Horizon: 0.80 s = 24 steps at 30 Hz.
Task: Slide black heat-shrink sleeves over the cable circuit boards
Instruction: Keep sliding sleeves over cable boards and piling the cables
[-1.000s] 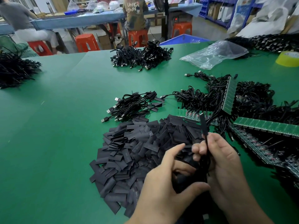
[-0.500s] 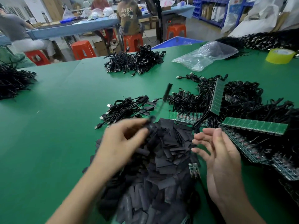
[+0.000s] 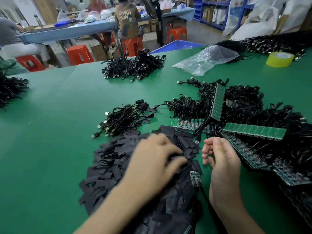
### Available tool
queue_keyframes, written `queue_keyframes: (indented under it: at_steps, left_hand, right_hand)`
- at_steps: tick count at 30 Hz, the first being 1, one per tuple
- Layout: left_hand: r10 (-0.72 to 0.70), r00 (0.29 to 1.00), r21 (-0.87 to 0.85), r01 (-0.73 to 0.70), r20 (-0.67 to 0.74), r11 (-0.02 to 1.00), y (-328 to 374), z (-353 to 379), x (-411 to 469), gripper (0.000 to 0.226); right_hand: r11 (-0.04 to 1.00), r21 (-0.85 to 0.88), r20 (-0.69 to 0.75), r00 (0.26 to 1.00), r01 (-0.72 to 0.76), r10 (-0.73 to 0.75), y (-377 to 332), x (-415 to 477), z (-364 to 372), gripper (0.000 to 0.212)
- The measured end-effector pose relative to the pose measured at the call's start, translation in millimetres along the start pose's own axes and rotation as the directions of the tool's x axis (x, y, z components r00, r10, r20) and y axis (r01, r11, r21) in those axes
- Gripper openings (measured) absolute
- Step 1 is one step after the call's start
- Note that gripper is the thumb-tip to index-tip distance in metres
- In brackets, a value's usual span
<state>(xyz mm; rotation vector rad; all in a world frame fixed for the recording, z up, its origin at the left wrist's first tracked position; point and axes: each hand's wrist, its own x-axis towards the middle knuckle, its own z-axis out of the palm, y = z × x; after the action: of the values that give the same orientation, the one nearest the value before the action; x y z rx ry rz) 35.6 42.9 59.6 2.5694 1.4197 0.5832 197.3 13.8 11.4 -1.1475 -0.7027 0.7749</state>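
Sleeve pick-up appears in hand — left hand (image 3: pixel 157 160) digs, blurred, into the sleeve pile (image 3: pixel 108 166), hold indeterminate; right hand (image 3: pixel 221 164) beside it hangs loosely curled, grip unclear; bare circuit board (image 3: pixel 195 178) lies between them — next, one sleeve needs singling out and aligning.

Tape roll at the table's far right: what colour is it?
Yellow. The tape roll shows clearly in the head view, the only one.

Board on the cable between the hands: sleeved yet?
No: the circuit board shows bare green with components, lying on the sleeve pile between the left hand and right hand.
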Motion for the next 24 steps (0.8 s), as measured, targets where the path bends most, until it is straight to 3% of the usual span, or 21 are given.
queue_keyframes:
  at_steps: [4,13,15,18,21,24]
  left_hand:
    - [0.023,0.989,0.165,-0.047,0.147,0.985,35,41,-18,0.052]
    - [-0.037,0.99,0.197,0.009,0.135,0.98,38,52,-20,0.053]
    - [-0.023,0.994,0.094,0.013,0.105,0.996,39,50,-23,0.042]
    - [-0.128,0.99,-0.324,0.138,0.053,0.936,46,44,-31,0.016]
    - [-0.289,0.949,-0.713,0.292,0.13,0.637,44,38,-37,0.014]
    - [-0.342,0.926,-0.845,0.307,0.159,0.438,28,27,-42,0.018]
  right_hand:
    - [0.999,0.019,-0.022,0.999,0.037,-0.037,2,2,0,0.034]
    - [0.998,0.036,0.011,0.998,0.056,-0.056,2,3,-2,0.03]
    - [0.998,0.041,0.025,0.998,0.049,-0.05,2,4,-2,0.03]
    - [1.0,0.029,0.076,0.997,0.006,-0.008,3,4,-3,0.03]
    - [0.999,-0.023,0.232,0.972,-0.032,0.036,1,2,-2,0.028]
    - [0.992,-0.124,0.516,0.855,0.02,0.047,-9,-1,-2,0.028]
